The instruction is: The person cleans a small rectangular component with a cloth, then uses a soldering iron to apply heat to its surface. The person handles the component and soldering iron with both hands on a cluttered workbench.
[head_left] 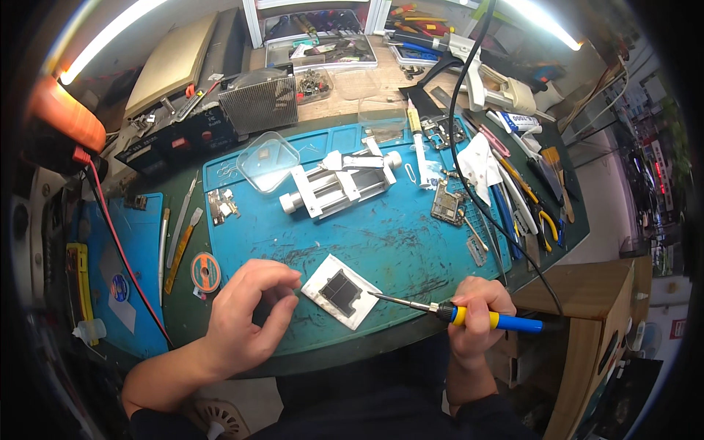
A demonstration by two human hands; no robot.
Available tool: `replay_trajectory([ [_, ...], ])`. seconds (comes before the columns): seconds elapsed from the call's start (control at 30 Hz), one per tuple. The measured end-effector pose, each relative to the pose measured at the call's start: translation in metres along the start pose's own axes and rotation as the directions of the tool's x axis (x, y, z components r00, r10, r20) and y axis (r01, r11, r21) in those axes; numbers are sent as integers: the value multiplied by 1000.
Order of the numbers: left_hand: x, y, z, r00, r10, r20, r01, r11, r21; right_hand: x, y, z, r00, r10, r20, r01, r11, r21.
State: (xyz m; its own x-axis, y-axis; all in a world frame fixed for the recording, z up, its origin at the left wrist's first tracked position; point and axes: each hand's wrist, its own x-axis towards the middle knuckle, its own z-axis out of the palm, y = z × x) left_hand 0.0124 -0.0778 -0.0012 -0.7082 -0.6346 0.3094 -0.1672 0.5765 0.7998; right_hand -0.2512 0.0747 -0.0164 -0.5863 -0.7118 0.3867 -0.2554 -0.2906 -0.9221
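My right hand (478, 312) grips the yellow and blue handle of a soldering iron (506, 321), held nearly level. Its slim metal tip points left and reaches the right edge of a white square pad (331, 273); I cannot tell whether it touches. On that pad lies a flat, dark, notched piece (340, 293), like a small circuit board or shield. Just left of the pad hovers my left hand (249, 312), fingers curled, with a gap between thumb and forefinger and nothing visible between them. Both sit over the near part of a blue work mat (271, 253).
A metal clamp fixture (341, 187) stands mid-mat, beside a clear plastic lid (268, 161). Left lies a solder spool (205, 272). A small circuit board (446, 203), a syringe (419, 150) and several hand tools crowd the right. A black cable (506, 238) hangs across that side.
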Motion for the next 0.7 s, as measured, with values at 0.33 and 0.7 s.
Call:
replay_trajectory([
  [0.33, -1, 2, -4, 972, 233, 19, -233, 971, 56, -2, 1, 4, 995, -47, -87, 50, 998, 31],
  [0.7, -2, -3, -3, 882, 459, 107, -455, 888, -66, -5, 8, 4, 991, 8, -137, 5, 995, 97],
])
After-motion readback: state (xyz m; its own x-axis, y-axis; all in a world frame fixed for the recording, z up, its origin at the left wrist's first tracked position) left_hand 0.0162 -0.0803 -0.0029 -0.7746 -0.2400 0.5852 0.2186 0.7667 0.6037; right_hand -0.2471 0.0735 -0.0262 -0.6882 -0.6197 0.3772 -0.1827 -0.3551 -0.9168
